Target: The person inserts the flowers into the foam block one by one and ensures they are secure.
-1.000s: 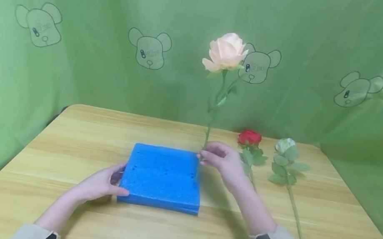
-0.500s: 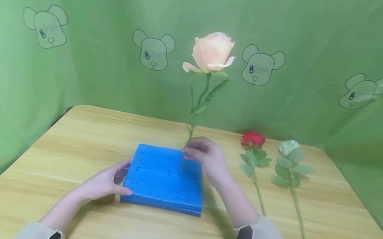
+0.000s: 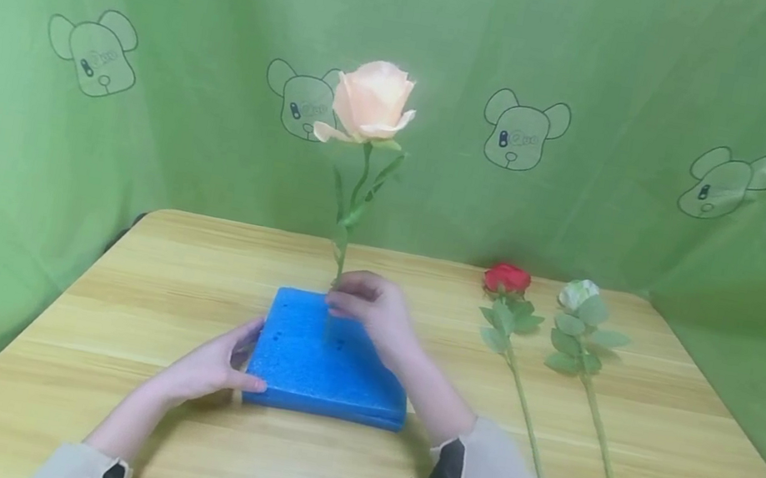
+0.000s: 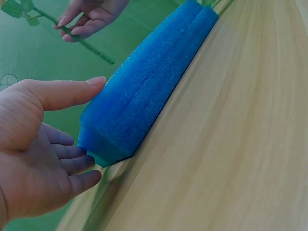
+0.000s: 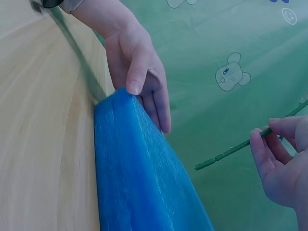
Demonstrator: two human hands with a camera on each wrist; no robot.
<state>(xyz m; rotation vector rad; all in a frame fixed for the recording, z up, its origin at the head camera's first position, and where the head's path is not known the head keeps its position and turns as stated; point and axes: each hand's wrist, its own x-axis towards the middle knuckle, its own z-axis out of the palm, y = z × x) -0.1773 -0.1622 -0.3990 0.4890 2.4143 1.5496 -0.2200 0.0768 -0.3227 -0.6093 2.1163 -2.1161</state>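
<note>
A peach rose (image 3: 374, 102) with a green stem stands upright over the blue foam block (image 3: 328, 382), pinched low on its stem between the thumb and fingers of my right hand (image 3: 374, 314). In the right wrist view the stem's bare lower end (image 5: 207, 164) hangs free above the block's top. My left hand (image 3: 209, 366) is at the block's left side, thumb on its near left corner. The left wrist view shows that thumb (image 4: 72, 93) and the other fingers held out loosely against the block's end. Small dark holes dot the top of the foam.
On the right of the wooden table (image 3: 197, 259) lie a red rose (image 3: 507, 278) and a pale white-green rose (image 3: 578, 295), stems pointing toward me. A green curtain (image 3: 436, 11) with bear-head outlines hangs behind the table. Black cameras are strapped at both sleeves.
My right hand has carried the peach rose leftward, from the block's right edge to over its left half. My left hand has stayed at the block.
</note>
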